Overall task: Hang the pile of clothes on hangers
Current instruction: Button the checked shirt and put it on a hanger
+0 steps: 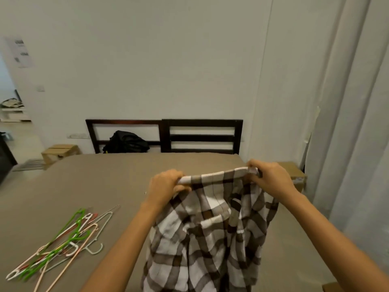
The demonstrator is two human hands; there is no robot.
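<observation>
Head view: one brown-sheeted bed (105,182) fills the lower frame. One brown-and-white checked garment (210,228) hangs at lower centre, its long axis running top to bottom and its banded upper edge stretched left to right. The left grip (166,186) and right grip (269,178) each curl tight on that edge, pinching cloth. At lower left, tangled hangers (61,239) lie on the bed, too overlapped to count.
</observation>
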